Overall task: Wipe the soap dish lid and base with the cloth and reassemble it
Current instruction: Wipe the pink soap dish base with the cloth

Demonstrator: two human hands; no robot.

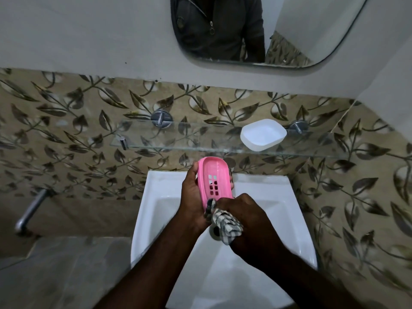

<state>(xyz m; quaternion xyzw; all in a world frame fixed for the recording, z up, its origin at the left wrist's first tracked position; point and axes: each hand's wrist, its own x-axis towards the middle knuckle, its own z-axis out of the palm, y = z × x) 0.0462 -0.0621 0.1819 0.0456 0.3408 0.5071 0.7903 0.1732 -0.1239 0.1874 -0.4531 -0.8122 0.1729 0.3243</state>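
My left hand (192, 197) grips the pink soap dish base (215, 178) above the sink, its hollow side with the square drain holes facing me. My right hand (247, 221) is closed on a checked cloth (225, 224) and presses it against the near end of the pink base. That near end is hidden by the cloth and my fingers. The white translucent lid (263, 134) lies hollow side up on the right part of the glass shelf (178, 139), apart from both hands.
A white sink (156, 219) lies under my hands. The glass shelf is fixed to the leaf-patterned tile wall by metal brackets (161, 118). A mirror (267, 36) hangs above. A metal pipe (31, 211) sticks out at the left.
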